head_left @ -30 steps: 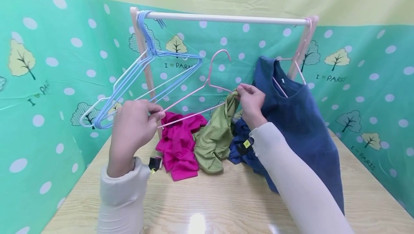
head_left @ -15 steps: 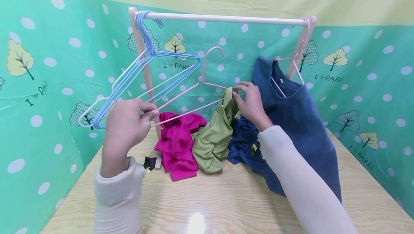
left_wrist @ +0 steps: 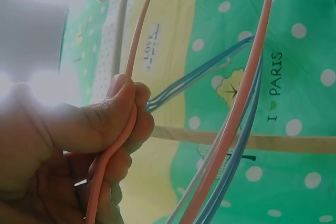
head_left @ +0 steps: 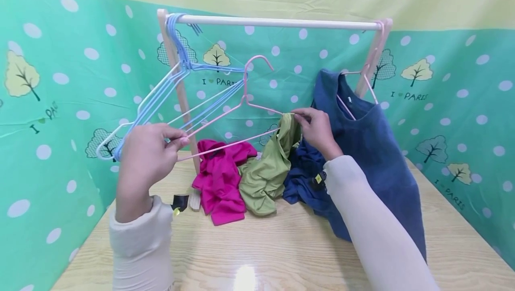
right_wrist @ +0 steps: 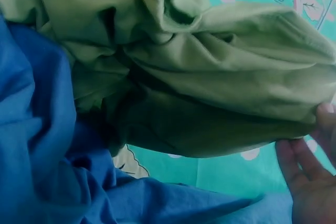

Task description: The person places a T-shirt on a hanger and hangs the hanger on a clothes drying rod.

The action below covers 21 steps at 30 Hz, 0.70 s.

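Observation:
My left hand (head_left: 150, 157) pinches the left end of a pink clothes hanger (head_left: 225, 116) between thumb and fingers; the left wrist view shows the hanger's wire (left_wrist: 113, 148) under the thumb. The hanger's hook points up, free of the rail. At its right end, my right hand (head_left: 318, 129) pinches the top of an olive green garment (head_left: 265, 177). This garment drapes over the hanger's right end, hiding it, while its lower part lies bunched on the table. In the right wrist view the green cloth (right_wrist: 226, 87) stretches sideways to my fingertips (right_wrist: 325, 109).
Blue and white hangers (head_left: 161, 94) hang at the left of the rack's rail (head_left: 273, 23). A navy garment (head_left: 374, 161) hangs on a pink hanger at the right. A magenta garment (head_left: 223, 183) and a crumpled blue garment (head_left: 299, 175) lie on the wooden table (head_left: 225, 255).
My left hand and the pink hanger have moved left and slightly down, the hook shifting left. My right hand has moved slightly right and still pinches the green garment.

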### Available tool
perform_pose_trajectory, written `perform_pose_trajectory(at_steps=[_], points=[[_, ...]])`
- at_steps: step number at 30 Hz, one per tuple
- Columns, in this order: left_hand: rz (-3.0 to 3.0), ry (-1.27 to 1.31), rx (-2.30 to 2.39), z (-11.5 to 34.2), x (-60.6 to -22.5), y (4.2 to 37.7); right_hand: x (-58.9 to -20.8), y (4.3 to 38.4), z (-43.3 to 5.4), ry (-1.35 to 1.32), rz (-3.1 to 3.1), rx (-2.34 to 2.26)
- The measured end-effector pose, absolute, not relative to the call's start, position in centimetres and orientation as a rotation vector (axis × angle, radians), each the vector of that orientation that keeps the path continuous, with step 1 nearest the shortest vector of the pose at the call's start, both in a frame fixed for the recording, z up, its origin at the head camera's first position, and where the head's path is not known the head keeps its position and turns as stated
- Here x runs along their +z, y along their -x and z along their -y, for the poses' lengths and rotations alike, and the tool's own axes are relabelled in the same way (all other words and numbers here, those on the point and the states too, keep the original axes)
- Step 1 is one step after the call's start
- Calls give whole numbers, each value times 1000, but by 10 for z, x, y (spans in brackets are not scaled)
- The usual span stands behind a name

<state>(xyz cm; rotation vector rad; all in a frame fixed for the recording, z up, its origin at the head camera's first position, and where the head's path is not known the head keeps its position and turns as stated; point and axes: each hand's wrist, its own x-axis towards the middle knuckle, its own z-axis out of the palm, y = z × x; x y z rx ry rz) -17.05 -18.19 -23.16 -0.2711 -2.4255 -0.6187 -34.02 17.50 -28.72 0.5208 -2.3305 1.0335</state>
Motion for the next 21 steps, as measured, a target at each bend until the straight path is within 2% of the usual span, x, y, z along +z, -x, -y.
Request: perform_pose_trajectory(at_steps=[10, 21], points=[[2382, 296, -631, 177, -234, 174, -295, 334, -171, -665, 2044, 936], [2364, 315, -583, 168, -238, 181, -301, 321, -154, -689, 1946, 989]])
